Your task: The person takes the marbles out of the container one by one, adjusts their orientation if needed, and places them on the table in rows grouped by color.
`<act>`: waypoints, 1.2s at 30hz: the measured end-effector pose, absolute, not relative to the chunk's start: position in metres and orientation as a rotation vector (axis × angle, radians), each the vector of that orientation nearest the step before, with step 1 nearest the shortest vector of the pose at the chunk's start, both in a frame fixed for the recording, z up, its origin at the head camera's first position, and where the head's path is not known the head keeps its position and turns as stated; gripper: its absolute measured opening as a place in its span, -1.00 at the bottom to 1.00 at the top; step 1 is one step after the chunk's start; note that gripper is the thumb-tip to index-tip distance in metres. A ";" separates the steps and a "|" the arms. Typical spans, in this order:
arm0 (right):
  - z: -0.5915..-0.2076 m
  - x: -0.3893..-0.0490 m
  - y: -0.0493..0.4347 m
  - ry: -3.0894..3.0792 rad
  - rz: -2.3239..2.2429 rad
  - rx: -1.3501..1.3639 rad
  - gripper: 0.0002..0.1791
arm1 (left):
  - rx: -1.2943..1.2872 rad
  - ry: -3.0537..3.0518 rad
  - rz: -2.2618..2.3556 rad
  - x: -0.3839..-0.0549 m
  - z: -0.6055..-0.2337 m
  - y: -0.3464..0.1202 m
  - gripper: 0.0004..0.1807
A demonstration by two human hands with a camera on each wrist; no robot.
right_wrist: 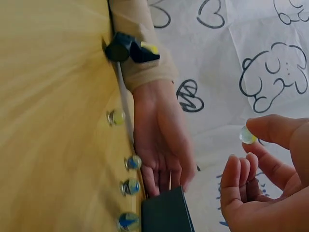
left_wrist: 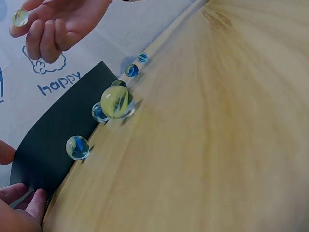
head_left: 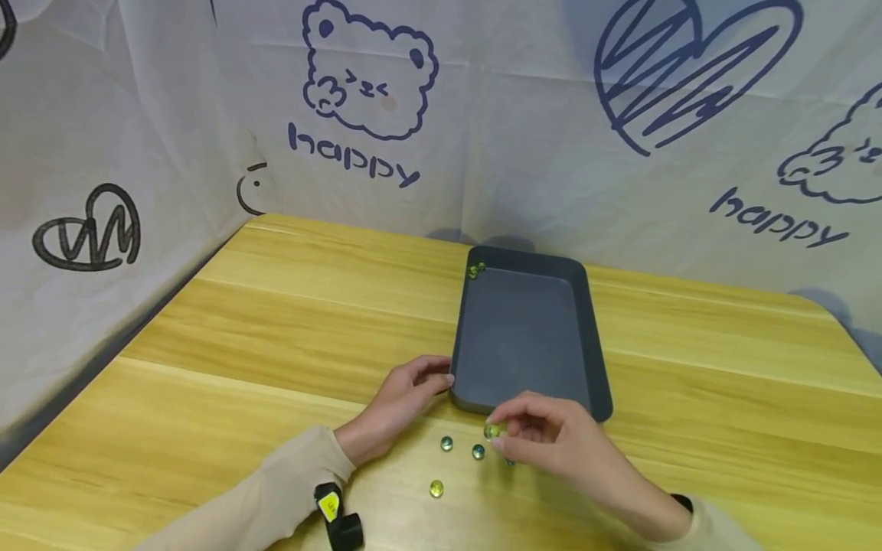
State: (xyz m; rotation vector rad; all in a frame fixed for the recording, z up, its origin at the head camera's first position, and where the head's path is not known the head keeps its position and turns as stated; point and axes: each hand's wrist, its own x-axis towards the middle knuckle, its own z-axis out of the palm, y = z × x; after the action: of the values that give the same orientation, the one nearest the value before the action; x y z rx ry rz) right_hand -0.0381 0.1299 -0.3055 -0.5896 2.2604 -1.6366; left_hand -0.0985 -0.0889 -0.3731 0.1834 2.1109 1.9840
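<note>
My right hand [head_left: 558, 440] pinches a clear yellow-green glass marble [head_left: 492, 431] between thumb and index finger, above the table beside the tray's near edge. In the right wrist view that marble [right_wrist: 247, 135] sits at the fingertips, the other fingers loosely bent. My left hand [head_left: 403, 398] rests against the left side of a dark grey rectangular tray [head_left: 601, 367], fingers fairly straight. Several loose marbles lie on the table before the tray: a yellow one [head_left: 436, 488] and blue ones [head_left: 446, 443], one partly hidden by the right hand. Two yellow-green marbles [head_left: 472, 272] lie in the tray's far left corner.
The wooden table [head_left: 310, 306] runs back to a white cloth [head_left: 510, 153] with drawn hearts, bears and lettering. A black camera [head_left: 338, 520] is strapped on the left wrist, over a beige sleeve [head_left: 276, 482].
</note>
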 end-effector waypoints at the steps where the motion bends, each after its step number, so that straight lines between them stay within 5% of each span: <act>1: -0.306 -0.037 0.130 2.260 -1.625 -0.583 -0.74 | 0.184 2.110 1.984 -0.098 -0.373 -0.089 -0.54; 36: -0.323 -0.020 0.125 2.159 -1.415 -0.560 -0.82 | 0.167 2.136 1.970 -0.098 -0.372 -0.087 -0.56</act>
State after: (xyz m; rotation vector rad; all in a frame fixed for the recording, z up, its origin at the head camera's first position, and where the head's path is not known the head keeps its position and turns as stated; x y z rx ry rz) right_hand -0.0198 0.1252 -0.3228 -0.5596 2.1586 -1.4155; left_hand -0.0981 -0.0870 -0.3723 0.1673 2.1365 1.9702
